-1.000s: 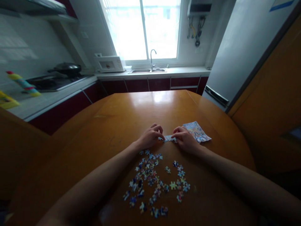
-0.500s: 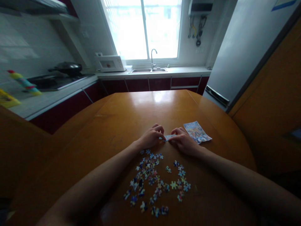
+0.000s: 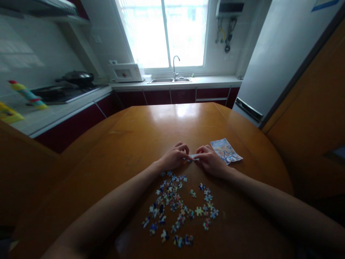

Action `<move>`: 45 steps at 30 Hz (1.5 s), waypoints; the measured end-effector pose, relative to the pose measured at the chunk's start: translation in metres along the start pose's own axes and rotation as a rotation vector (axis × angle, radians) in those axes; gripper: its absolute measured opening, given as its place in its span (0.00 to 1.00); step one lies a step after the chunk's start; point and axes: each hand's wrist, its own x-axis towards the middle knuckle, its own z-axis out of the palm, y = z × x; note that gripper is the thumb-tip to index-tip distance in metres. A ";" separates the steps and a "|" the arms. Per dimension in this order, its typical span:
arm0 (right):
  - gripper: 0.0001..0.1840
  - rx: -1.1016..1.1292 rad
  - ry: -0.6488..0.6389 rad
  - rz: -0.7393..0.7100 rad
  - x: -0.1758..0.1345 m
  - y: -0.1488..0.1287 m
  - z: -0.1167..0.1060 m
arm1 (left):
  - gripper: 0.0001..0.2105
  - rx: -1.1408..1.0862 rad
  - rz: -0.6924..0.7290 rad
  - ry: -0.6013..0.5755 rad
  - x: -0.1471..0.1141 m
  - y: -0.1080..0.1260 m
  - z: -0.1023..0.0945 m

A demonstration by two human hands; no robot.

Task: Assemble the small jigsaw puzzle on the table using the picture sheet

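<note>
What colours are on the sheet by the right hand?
The sheet is mainly blue and white, brownish near its middle; see the head view.

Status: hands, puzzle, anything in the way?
Left hand, right hand: both at narrow pale-blue puzzle strip. Small multicoloured jigsaw pieces: loose on brown wooden table. Blue printed paper sheet: beside right hand, not between hands.

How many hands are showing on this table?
2. The left hand is at the puzzle strip's left side; the right hand is at its right, near the picture sheet. No others show.
</note>
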 end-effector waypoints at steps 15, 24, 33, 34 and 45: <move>0.19 -0.017 0.025 0.038 0.000 0.003 0.000 | 0.16 0.099 -0.046 0.018 -0.002 -0.003 0.004; 0.19 -0.034 0.019 0.083 -0.001 0.012 0.002 | 0.18 0.108 -0.056 0.027 0.000 -0.002 0.005; 0.18 -0.046 0.053 0.081 0.000 0.007 0.000 | 0.22 0.098 -0.103 0.038 -0.001 -0.003 0.008; 0.17 -0.042 0.050 0.086 0.000 0.008 -0.001 | 0.22 0.091 -0.103 0.034 -0.001 -0.003 0.007; 0.13 -0.029 0.011 0.107 0.000 0.010 -0.001 | 0.23 0.078 -0.099 0.025 0.000 -0.001 0.007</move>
